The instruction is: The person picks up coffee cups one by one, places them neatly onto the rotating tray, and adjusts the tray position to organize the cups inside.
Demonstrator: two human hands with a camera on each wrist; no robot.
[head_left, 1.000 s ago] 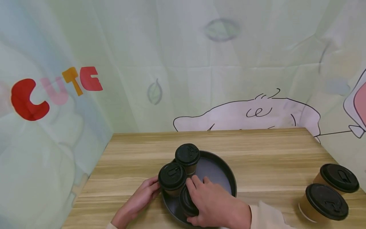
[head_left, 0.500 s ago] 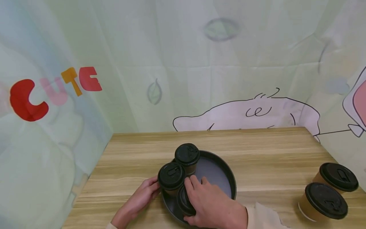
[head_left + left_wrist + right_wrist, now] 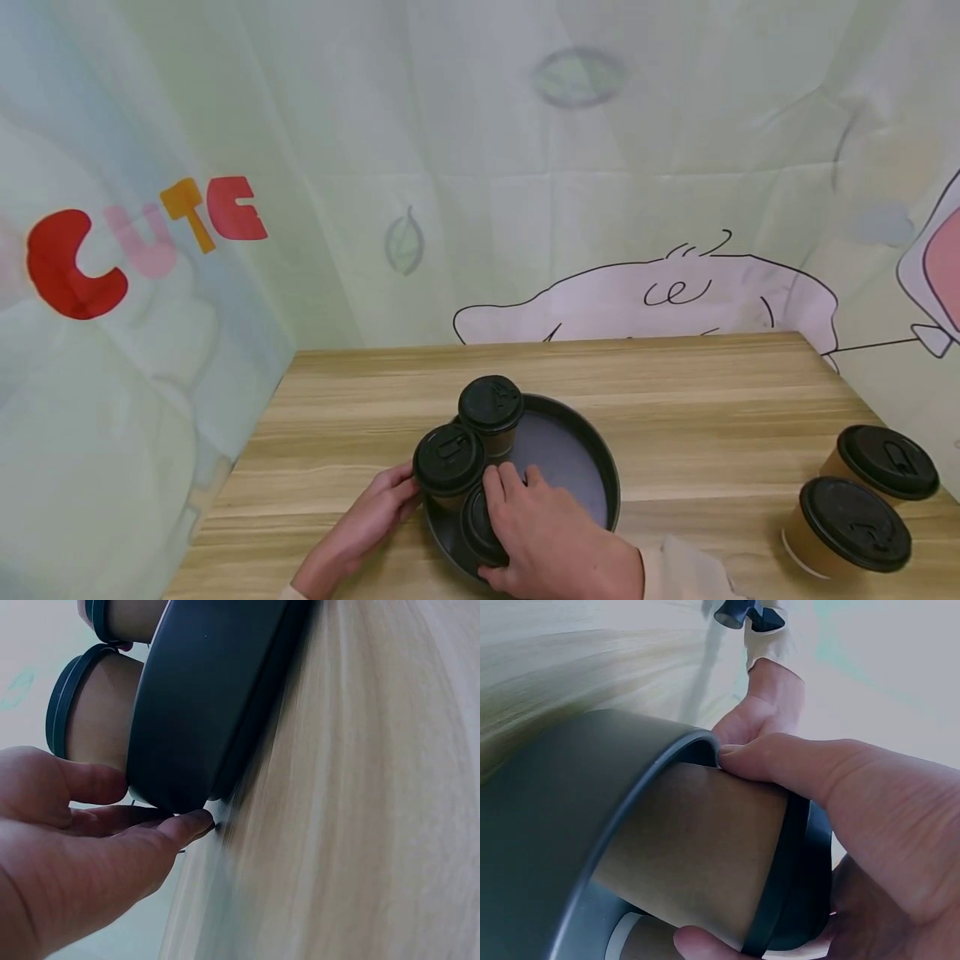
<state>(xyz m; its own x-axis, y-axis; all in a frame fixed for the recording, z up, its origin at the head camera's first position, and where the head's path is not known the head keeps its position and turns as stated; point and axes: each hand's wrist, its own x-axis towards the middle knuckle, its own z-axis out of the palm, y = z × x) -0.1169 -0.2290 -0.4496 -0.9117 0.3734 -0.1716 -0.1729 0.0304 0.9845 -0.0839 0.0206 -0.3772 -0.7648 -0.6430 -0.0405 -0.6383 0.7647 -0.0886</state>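
Note:
Three brown paper coffee cups with black lids stand in the dark round tray [image 3: 570, 458]. One cup [image 3: 491, 404] is at the tray's back left, with another cup [image 3: 450, 458] in front of it. My right hand [image 3: 555, 533] grips the nearest coffee cup [image 3: 697, 840] from above, thumb on one side and fingers on the other; the hand covers part of its lid. At the tray's left side, my left hand [image 3: 367, 517] holds the outer wall. In the left wrist view its thumb meets the rim and its fingertips [image 3: 195, 825] touch near the base.
Two more lidded coffee cups stand at the table's right, a rear one [image 3: 888, 462] and a front one [image 3: 855, 525]. A printed curtain [image 3: 420, 250] hangs behind the wooden table [image 3: 360, 392]. The tray's right part shows bare floor.
My right hand has shifted slightly left with the nearest cup, bringing it closer to the cup at the tray's left. The left hand and tray stay almost still.

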